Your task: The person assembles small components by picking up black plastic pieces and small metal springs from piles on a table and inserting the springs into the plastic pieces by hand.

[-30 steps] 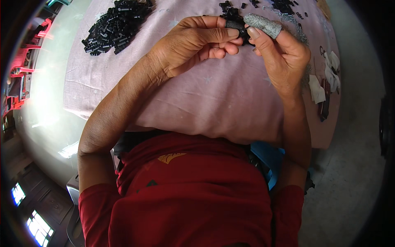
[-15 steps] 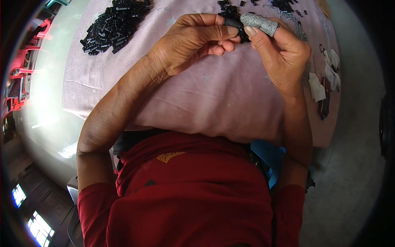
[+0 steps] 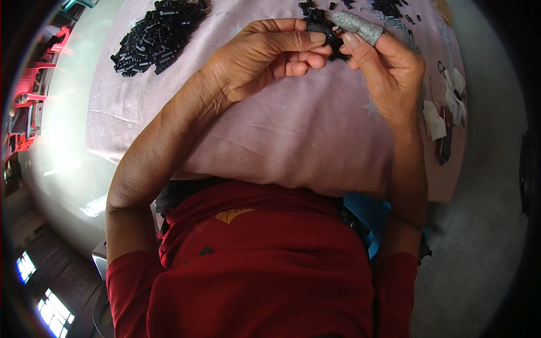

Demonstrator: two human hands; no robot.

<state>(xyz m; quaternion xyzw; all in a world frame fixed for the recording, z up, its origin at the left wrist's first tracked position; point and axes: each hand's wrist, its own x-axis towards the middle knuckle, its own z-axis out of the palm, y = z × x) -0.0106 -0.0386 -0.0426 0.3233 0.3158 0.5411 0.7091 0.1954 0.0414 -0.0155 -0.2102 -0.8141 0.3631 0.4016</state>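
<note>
My left hand (image 3: 265,50) is closed, its thumb pressed toward the index finger at a small black plastic part (image 3: 332,42). A black band (image 3: 319,26) shows at the left index fingertip; whether it is a finger cover I cannot tell. Facing it, my right hand (image 3: 391,70) is curled in a pinch at the same spot. A speckled grey finger sleeve (image 3: 360,27) covers its index finger. What lies between the right thumb and index finger is too small to make out. Both hands are above the table's far side.
A heap of small black cylindrical parts (image 3: 158,39) lies at the far left of the pink tablecloth (image 3: 270,135). More black pieces (image 3: 387,7) and a grey strand (image 3: 403,31) are at the far right. White cloth scraps (image 3: 434,120) and a dark narrow tool (image 3: 444,141) lie near the right edge.
My right thumb and sleeved index finger have drawn slightly apart and a little to the right, showing more of the black part. My left hand has hardly moved.
</note>
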